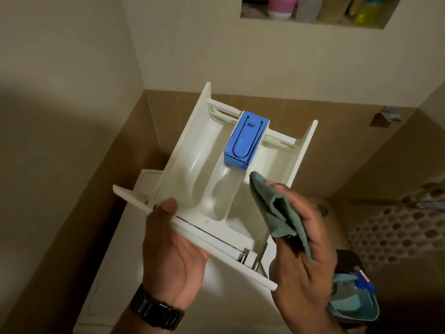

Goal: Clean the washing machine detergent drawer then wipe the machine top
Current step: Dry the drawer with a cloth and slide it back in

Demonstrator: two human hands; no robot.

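Note:
The white detergent drawer [192, 165] is out of the machine and held in the air, tilted, with a blue softener cap [245, 138] in its middle compartment. My left hand [173, 256] grips the drawer's front panel from below, thumb on top. My right hand [305, 239] holds a folded green cloth [277, 210] against the drawer's right side, near the right compartment. The white washing machine top [120, 273] lies below the drawer, partly hidden by it and by my hands.
A wall niche [313, 10] above holds several bottles. Brown tiled walls close in behind and to the left of the machine. A white perforated laundry basket [395, 230] stands at the right, and a teal bucket [354, 300] with a blue item sits at the lower right.

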